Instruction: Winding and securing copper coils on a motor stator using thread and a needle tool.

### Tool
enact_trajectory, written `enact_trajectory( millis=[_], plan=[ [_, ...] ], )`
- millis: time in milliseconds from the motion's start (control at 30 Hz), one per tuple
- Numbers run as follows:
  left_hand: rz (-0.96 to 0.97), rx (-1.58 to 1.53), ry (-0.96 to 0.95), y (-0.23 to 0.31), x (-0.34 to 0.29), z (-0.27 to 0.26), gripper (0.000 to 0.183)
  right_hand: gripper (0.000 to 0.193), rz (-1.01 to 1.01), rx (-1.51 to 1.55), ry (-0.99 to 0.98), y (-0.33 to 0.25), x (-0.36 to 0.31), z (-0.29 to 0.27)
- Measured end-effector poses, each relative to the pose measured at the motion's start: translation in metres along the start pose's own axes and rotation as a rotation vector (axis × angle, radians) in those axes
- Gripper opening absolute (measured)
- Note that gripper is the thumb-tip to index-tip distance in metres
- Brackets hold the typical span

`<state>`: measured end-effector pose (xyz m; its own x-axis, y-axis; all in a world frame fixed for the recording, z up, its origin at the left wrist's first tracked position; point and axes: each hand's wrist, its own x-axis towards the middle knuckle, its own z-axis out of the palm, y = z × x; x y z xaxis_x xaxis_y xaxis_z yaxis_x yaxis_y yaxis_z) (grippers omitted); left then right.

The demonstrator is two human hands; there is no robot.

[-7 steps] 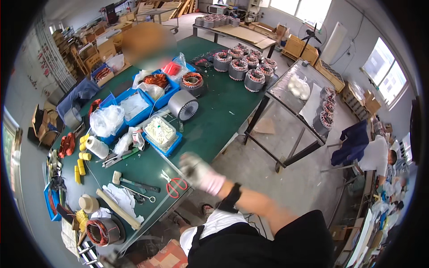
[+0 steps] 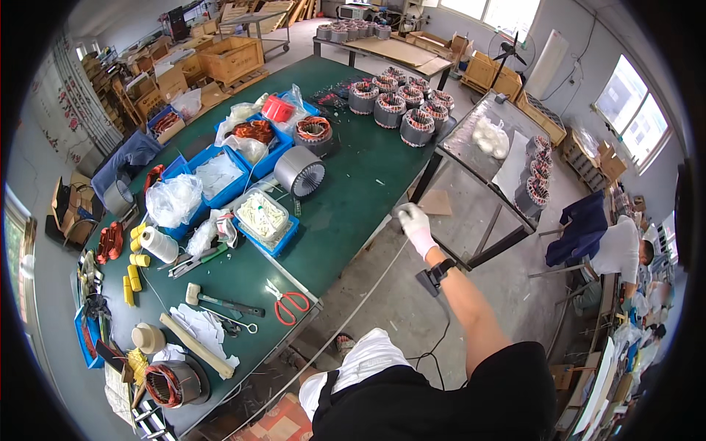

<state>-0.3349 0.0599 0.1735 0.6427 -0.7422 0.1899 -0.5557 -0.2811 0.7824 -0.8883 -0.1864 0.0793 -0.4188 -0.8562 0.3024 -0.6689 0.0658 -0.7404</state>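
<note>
One gloved hand: your right hand (image 2: 413,226), in a white glove with a pink cuff, arm stretched out ahead; fingers curled in on a cord, finer finger placing too small to tell.
Pale cord: the cord (image 2: 365,292) runs straight from that hand, above the floor, down to your lower left; its far end is out of view.
Left hand: out of view; you cannot tell how open it is or what it holds.
Wrist: black band (image 2: 441,270) around your right one.
Green table: tabletop (image 2: 353,206) on your left, its edge just beside the right hand.
Near edge: red-handled scissors (image 2: 278,295) lying spread; mallet (image 2: 228,303) to their left.
Blue tray: tray (image 2: 276,247) bearing a clear tub of pale pieces.
Motor cores: a cluster (image 2: 416,132) stands at the table's far right.
Metal-topped table: this one (image 2: 471,162), beyond your right hand, bears a white bag (image 2: 491,140) and more wound cores (image 2: 537,176).
</note>
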Motion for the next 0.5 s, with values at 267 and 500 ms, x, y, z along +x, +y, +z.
enact_trajectory(
  millis=[267, 500],
  plan=[
    [0.425, -0.214, -0.54, 0.129, -0.056, 0.08, 0.014, 0.074, -0.366, 0.955, -1.471, -0.244, -0.174, 0.025],
    [-0.387, -1.294, 0.046, -0.068, -0.029, -0.065, 0.011, 0.02, -0.076, 0.288, -1.435, -0.128, -0.092, 0.056]
  ],
)
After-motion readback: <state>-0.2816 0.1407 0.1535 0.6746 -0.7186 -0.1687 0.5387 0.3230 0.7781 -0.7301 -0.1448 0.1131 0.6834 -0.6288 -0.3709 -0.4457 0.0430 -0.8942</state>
